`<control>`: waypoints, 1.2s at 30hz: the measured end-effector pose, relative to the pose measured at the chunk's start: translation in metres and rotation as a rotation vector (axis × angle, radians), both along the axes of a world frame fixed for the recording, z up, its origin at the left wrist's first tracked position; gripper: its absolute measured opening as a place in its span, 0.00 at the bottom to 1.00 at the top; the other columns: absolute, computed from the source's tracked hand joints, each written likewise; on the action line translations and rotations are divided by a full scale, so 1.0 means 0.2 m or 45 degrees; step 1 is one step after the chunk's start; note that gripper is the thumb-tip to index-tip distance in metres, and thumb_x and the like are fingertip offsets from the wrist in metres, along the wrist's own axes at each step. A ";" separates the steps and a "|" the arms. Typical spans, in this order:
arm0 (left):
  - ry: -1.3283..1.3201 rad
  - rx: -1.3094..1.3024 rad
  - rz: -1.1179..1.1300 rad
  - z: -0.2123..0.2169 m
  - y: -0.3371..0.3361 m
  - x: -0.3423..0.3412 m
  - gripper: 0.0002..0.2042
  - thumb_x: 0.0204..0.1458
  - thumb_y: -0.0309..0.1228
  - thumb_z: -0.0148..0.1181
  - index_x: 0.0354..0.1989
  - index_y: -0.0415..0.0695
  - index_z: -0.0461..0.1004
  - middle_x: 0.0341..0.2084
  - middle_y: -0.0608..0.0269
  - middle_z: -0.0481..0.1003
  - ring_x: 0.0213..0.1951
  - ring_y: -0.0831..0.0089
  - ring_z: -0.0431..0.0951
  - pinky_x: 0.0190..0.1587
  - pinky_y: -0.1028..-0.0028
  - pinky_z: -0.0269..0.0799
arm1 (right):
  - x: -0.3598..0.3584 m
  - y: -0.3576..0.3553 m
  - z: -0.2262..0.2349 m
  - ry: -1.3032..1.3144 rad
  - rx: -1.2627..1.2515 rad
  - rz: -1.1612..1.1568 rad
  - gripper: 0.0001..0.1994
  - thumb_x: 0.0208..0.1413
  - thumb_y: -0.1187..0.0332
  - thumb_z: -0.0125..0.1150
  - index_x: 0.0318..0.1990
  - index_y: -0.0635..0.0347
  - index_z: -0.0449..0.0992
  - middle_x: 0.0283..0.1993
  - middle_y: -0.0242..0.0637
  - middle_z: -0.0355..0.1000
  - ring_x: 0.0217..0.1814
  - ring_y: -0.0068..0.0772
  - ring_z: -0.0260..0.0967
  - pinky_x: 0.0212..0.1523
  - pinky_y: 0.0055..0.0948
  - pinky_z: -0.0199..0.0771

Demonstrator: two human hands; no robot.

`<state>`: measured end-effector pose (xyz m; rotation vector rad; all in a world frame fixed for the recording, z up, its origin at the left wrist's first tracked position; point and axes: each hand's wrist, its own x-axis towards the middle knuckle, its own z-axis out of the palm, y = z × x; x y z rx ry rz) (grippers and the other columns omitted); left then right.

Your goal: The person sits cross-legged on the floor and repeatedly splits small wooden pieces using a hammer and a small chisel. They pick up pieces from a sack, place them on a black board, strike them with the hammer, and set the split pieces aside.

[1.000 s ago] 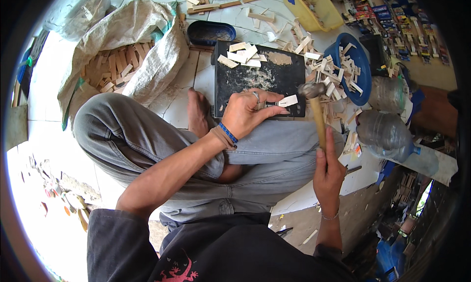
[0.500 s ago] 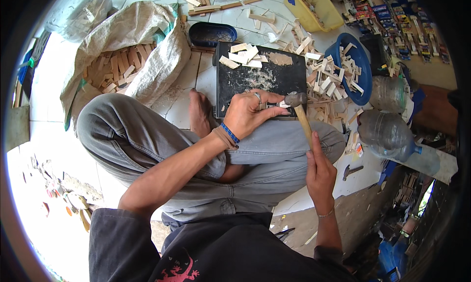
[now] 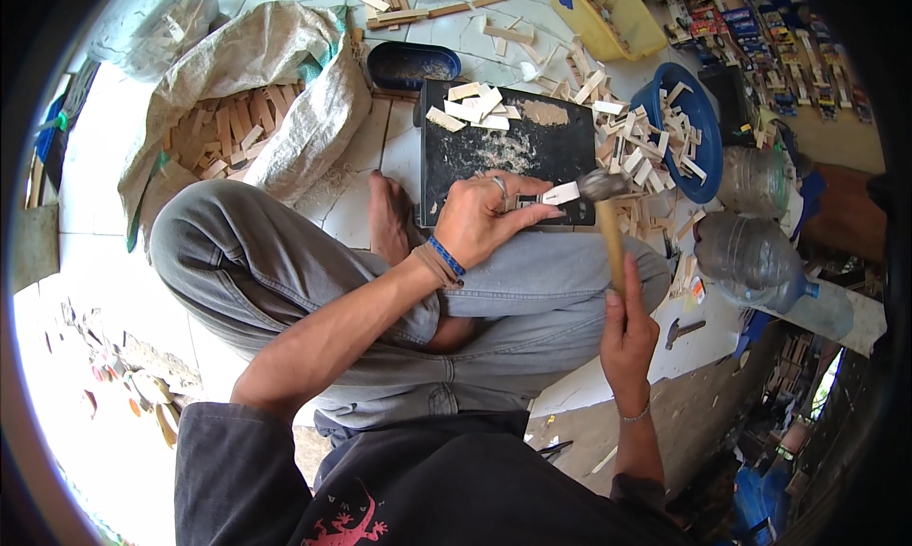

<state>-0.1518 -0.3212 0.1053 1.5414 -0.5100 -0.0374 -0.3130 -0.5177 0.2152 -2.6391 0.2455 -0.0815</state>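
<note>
My left hand (image 3: 478,213) is closed in a pinch over the near edge of a black board (image 3: 560,147). It grips a small pale wooden piece (image 3: 560,193) with a dark mark; one end juts out past my fingertips, and my fingers cover the rest. My right hand (image 3: 629,332) is wrapped round the wooden handle of a hammer (image 3: 611,247). The hammer's dark metal head, smeared by motion, is just right of the piece's free end. Several pale wooden pieces (image 3: 465,109) and some sawdust lie on the far part of the board.
To the right are a heap of wooden pieces (image 3: 622,147), a blue basin (image 3: 708,128) and plastic bottles (image 3: 750,256). A sack of wood pieces (image 3: 323,133) stands far left, with a dark blue tub (image 3: 410,59) beyond the board. Another hammer (image 3: 682,332) lies right of my right hand.
The hammer in my right hand has moved right, its head now off the wooden piece's end, which shows more fully. My left hand has stayed nearly still.
</note>
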 end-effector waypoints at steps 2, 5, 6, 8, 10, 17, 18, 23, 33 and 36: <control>0.034 0.003 0.004 -0.01 0.00 0.00 0.13 0.54 0.31 0.75 0.45 0.38 0.85 0.42 0.55 0.86 0.40 0.69 0.87 0.43 0.72 0.82 | 0.07 0.03 -0.04 -0.157 0.237 -0.200 0.22 0.72 0.68 0.57 0.70 0.64 0.69 0.45 0.41 0.81 0.37 0.31 0.79 0.39 0.28 0.77; 0.226 -0.041 -0.011 -0.02 -0.01 -0.01 0.14 0.54 0.34 0.75 0.45 0.40 0.85 0.41 0.53 0.85 0.38 0.59 0.86 0.42 0.66 0.79 | 0.23 0.05 -0.08 -0.025 0.575 -0.425 0.19 0.72 0.60 0.59 0.61 0.64 0.75 0.34 0.29 0.76 0.26 0.21 0.70 0.28 0.23 0.70; 0.186 -0.029 -0.001 -0.02 -0.01 -0.01 0.14 0.54 0.34 0.76 0.45 0.40 0.85 0.41 0.53 0.85 0.38 0.59 0.86 0.42 0.66 0.80 | 0.29 0.06 -0.09 0.085 0.682 -0.474 0.19 0.72 0.57 0.60 0.57 0.63 0.77 0.30 0.26 0.73 0.22 0.17 0.66 0.23 0.22 0.67; 0.098 0.006 0.009 -0.01 -0.02 0.00 0.15 0.53 0.33 0.76 0.46 0.40 0.84 0.42 0.53 0.85 0.40 0.60 0.86 0.43 0.67 0.80 | 0.41 0.11 -0.15 0.173 0.928 -0.578 0.19 0.71 0.51 0.59 0.52 0.59 0.78 0.26 0.21 0.62 0.18 0.11 0.54 0.16 0.19 0.54; 0.086 -0.036 -0.008 0.00 -0.03 0.00 0.15 0.53 0.31 0.76 0.47 0.41 0.84 0.42 0.54 0.85 0.43 0.61 0.86 0.46 0.67 0.80 | 0.50 0.15 -0.17 0.238 1.169 -0.614 0.18 0.70 0.49 0.61 0.42 0.56 0.78 0.24 0.19 0.58 0.16 0.08 0.48 0.12 0.16 0.48; -0.002 0.035 -0.167 0.02 -0.02 0.03 0.14 0.56 0.25 0.73 0.50 0.39 0.82 0.50 0.57 0.83 0.50 0.71 0.82 0.54 0.71 0.77 | 0.57 0.20 -0.22 0.048 1.059 -0.567 0.17 0.68 0.51 0.63 0.37 0.55 0.74 0.21 0.19 0.58 0.14 0.10 0.52 0.11 0.19 0.49; 0.048 0.013 -0.184 0.02 -0.02 0.03 0.14 0.56 0.25 0.72 0.50 0.39 0.82 0.50 0.56 0.83 0.50 0.71 0.82 0.54 0.71 0.77 | 0.57 0.20 -0.23 0.054 1.070 -0.596 0.18 0.68 0.51 0.64 0.37 0.57 0.75 0.20 0.21 0.61 0.15 0.12 0.54 0.13 0.22 0.52; 0.204 -0.104 -0.204 0.00 -0.04 0.02 0.10 0.60 0.23 0.69 0.48 0.37 0.82 0.50 0.54 0.83 0.52 0.72 0.81 0.57 0.71 0.76 | 0.55 0.21 -0.25 -0.019 1.075 -0.595 0.19 0.68 0.53 0.64 0.38 0.64 0.79 0.21 0.26 0.67 0.19 0.17 0.59 0.19 0.26 0.58; 0.187 -0.151 -0.141 -0.04 -0.07 0.00 0.07 0.59 0.20 0.68 0.45 0.36 0.84 0.50 0.50 0.83 0.56 0.69 0.80 0.58 0.70 0.76 | 0.55 0.17 -0.31 0.010 0.983 -0.558 0.18 0.68 0.53 0.63 0.40 0.63 0.78 0.22 0.30 0.67 0.21 0.20 0.62 0.22 0.28 0.61; 0.249 -0.188 -0.158 -0.04 -0.07 0.00 0.07 0.59 0.20 0.69 0.45 0.36 0.84 0.50 0.50 0.83 0.57 0.68 0.79 0.58 0.69 0.76 | 0.56 0.17 -0.31 -0.039 0.874 -0.463 0.17 0.70 0.54 0.62 0.41 0.61 0.76 0.24 0.30 0.66 0.20 0.22 0.62 0.20 0.27 0.61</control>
